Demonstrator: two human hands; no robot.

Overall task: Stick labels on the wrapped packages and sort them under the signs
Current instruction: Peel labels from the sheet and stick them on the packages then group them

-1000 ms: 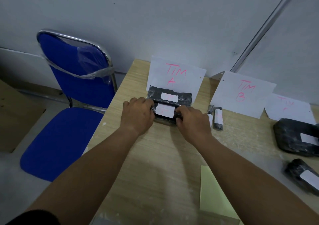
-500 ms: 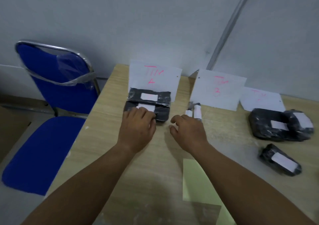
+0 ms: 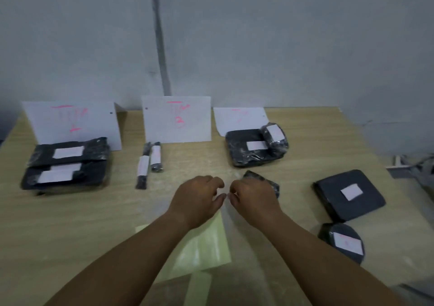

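Three white signs with pink writing lean on the wall: the left sign (image 3: pixel 72 120), the middle sign (image 3: pixel 177 117), the right sign (image 3: pixel 239 120). Two flat black labelled packages (image 3: pixel 68 162) are stacked under the left sign. Two thin labelled packages (image 3: pixel 150 162) lie under the middle one. A flat package topped by a smaller one (image 3: pixel 256 147) lies under the right one. My left hand (image 3: pixel 199 200) and right hand (image 3: pixel 253 197) hover mid-table, fingers curled, holding nothing. A small black package (image 3: pixel 270 181) lies partly hidden behind my right hand.
A square black labelled package (image 3: pixel 350 194) and a round labelled one (image 3: pixel 342 242) lie at the right. A yellow-green label backing sheet (image 3: pixel 202 244) lies under my forearms. Metal parts (image 3: pixel 413 167) sit at the far right edge. The wall stands right behind the signs.
Both hands let go of the stacked packages under the left sign and drew back to the right toward mid-table. The view swung right, showing more packages.
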